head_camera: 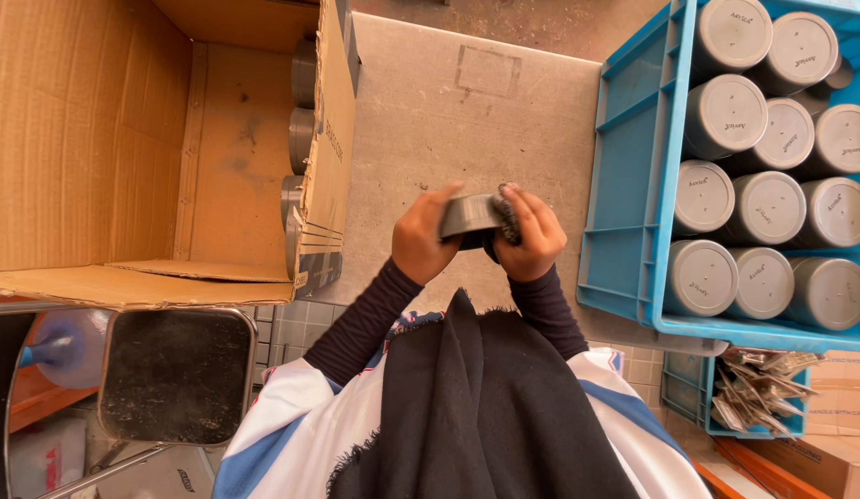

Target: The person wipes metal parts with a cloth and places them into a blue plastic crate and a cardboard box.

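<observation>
My left hand (421,238) and my right hand (532,233) together hold a grey round can (469,215) on its side over a grey worktop (430,120). The left hand grips the can's body. Against the can's end, my right hand presses a dark wiry pad (507,220). Dark sleeves cover both forearms.
An open cardboard box (125,148) lies at the left with several grey cans (301,139) along its inner right wall. A blue plastic crate (629,185) at the right is packed with several upright grey cans (767,208). A small blue bin of packets (753,393) sits below it.
</observation>
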